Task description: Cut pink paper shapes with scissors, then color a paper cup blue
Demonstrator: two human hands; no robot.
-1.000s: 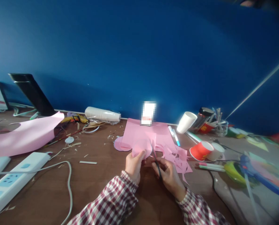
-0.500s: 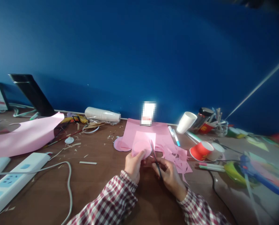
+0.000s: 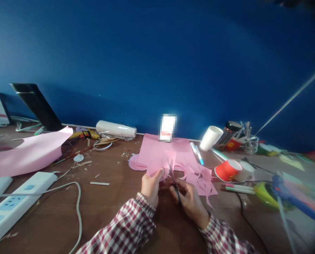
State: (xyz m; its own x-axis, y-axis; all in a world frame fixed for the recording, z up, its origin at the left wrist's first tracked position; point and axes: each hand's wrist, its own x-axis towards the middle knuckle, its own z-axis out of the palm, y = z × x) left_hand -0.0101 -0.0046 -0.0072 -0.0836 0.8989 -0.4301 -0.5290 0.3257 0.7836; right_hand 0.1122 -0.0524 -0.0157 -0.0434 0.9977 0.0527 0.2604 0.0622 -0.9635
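My left hand [image 3: 150, 188] is closed on a piece of pink paper [image 3: 155, 170], its thumb lying across the near edge. In my right hand [image 3: 191, 198] is a pair of dark scissors [image 3: 174, 184], with the fingers wrapped round the handles. The blades point up and away at the right side of the held paper. Behind the hands a larger pink sheet [image 3: 152, 144] lies flat on the table. Pink offcuts [image 3: 203, 180] are heaped to its right, and a rounded pink piece [image 3: 133, 162] with a dark outline lies at its left.
A red paper cup [image 3: 227, 170] and a white cup [image 3: 211, 138] are on the right, near markers [image 3: 197, 153]. Stacked white cups [image 3: 116, 129] lie along the blue wall. At the left are a power strip [image 3: 17, 199], its cable and a curved pink sheet [image 3: 28, 153].
The scissors' blades have shifted slightly left against the pink paper, and my right hand has moved a little left with them. The held paper has tilted; my left hand stays nearly in place.
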